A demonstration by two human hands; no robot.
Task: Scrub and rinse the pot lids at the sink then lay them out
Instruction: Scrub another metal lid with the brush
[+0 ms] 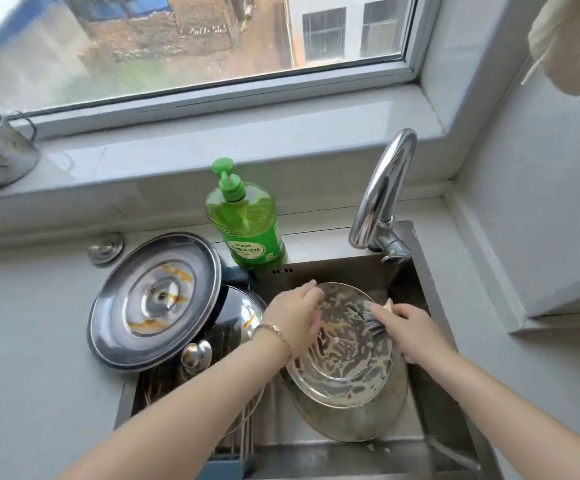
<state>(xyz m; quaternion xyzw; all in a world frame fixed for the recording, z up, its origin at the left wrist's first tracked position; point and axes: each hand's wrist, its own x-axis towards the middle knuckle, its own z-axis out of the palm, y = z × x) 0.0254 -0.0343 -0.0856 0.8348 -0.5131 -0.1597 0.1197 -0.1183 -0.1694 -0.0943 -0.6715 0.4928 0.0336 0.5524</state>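
here, your left grip [297, 318] holds a soapy pot lid [344, 368] over the sink [333, 271]; your right grip [411, 329] clasps a brush [370, 319] against it.

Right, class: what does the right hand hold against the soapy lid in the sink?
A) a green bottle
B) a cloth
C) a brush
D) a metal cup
C: the right hand grips a brush, its bristles on the soapy lid.
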